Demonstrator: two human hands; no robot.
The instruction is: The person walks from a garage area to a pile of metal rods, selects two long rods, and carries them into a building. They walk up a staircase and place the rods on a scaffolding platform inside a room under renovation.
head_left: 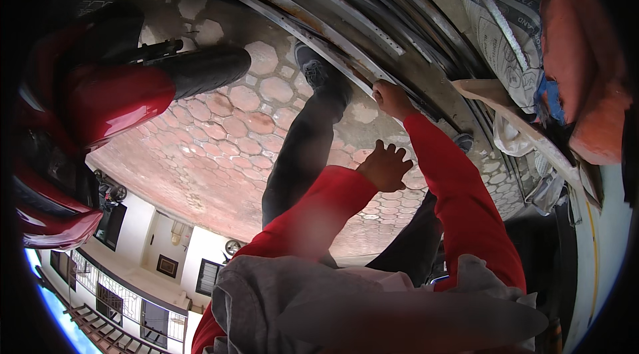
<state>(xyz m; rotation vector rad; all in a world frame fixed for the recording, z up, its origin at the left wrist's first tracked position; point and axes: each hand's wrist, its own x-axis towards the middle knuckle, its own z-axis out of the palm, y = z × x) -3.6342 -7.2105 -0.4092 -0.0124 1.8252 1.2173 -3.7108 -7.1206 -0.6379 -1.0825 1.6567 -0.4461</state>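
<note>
My right hand [393, 99], in a red sleeve, is closed on the edge of a long, thin metal bar [276, 17]. This bar runs from the upper left down toward the right, beside several other metal lengths [373, 27] lying roughly parallel. Nearer to me, my left hand [386, 166] hangs over the paving with its fingers spread and nothing in it. My dark shoe [314, 69] stands on the ground close beside the bar. The underside of my right hand's grip is hidden.
At the left is a red motorcycle [116, 104], its black tyre [210, 69] pointing toward my leg. Sacks [502, 41], an orange-red covering [579, 67] and a wooden board [519, 124] crowd the right side. Hexagonal reddish pavers [219, 127] cover the ground.
</note>
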